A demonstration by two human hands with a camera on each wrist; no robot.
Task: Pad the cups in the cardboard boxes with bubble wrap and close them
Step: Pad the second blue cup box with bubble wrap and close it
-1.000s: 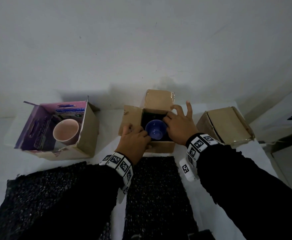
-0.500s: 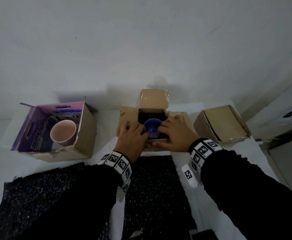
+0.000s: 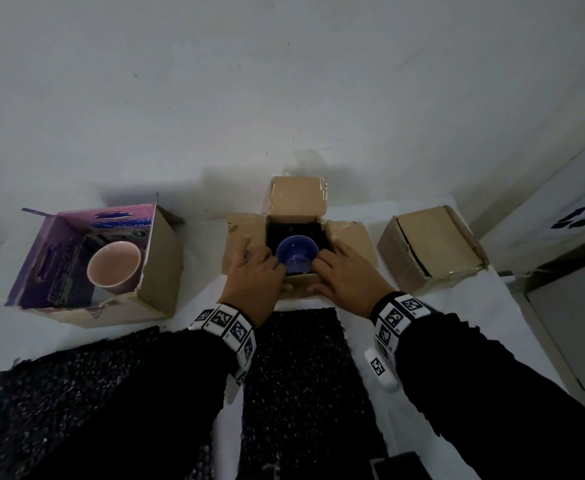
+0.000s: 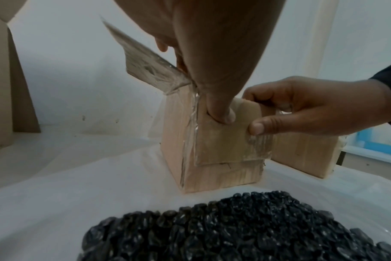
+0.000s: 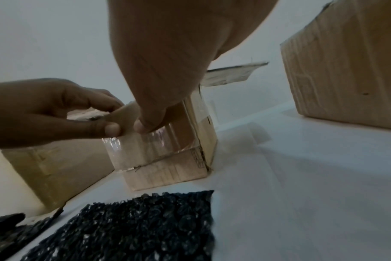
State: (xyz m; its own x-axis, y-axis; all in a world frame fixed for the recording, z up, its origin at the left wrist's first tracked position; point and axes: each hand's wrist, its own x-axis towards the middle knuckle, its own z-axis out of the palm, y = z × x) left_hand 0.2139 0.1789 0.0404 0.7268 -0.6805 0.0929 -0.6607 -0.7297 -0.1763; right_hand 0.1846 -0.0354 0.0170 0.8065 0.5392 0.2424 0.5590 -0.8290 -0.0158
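Observation:
The middle cardboard box (image 3: 353,237) stands open, lined with black bubble wrap, and a blue cup (image 3: 297,252) sits inside it. My left hand (image 3: 256,271) and right hand (image 3: 344,275) are at its near edge. Both pinch the taped near flap (image 4: 225,143), which hangs down the front wall. In the left wrist view my left thumb (image 4: 221,114) presses the flap's outer face and the right hand (image 4: 301,109) grips its corner. The right wrist view shows the same flap (image 5: 145,148) held by both thumbs. A pink cup (image 3: 114,268) lies in the open left box (image 3: 161,258).
A closed cardboard box (image 3: 429,247) stands at the right. One black bubble wrap sheet (image 3: 301,375) lies just in front of the middle box, another (image 3: 76,375) under my left arm. The wall is right behind the boxes. A grey cabinet (image 3: 568,323) stands at the far right.
My right hand came off the box's right side and dropped to the near edge. The right flap now lies folded out. Both hands have settled on the near flap.

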